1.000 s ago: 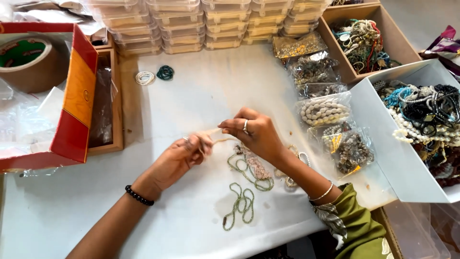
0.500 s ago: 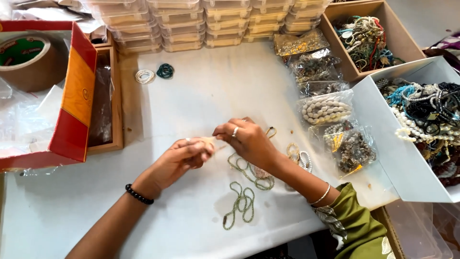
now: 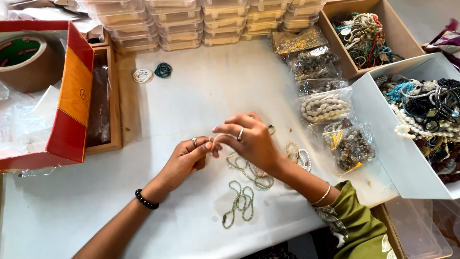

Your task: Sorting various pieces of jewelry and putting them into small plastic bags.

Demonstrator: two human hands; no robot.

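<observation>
My left hand (image 3: 184, 160) and my right hand (image 3: 249, 139) meet over the middle of a white table (image 3: 191, 96), fingertips pinched together on a small pale beaded piece (image 3: 215, 140). Both hands wear a ring; the left wrist has a black bead bracelet, the right a thin bangle. Just below my right hand lies a long green bead strand (image 3: 239, 201), coiled in loops. A few small bracelets (image 3: 298, 154) lie by my right wrist.
Clear bags of beads (image 3: 323, 108) lie at right beside a white box of necklaces (image 3: 431, 115) and a brown box of jewellery (image 3: 366, 33). Stacked clear cases (image 3: 201, 24) line the back. A red box (image 3: 72, 96) with tape stands left. Two small bead rings (image 3: 152, 73) lie behind.
Both hands have drifted slightly toward me and lower in view, still pinched together on the small piece. The green strand has not moved.
</observation>
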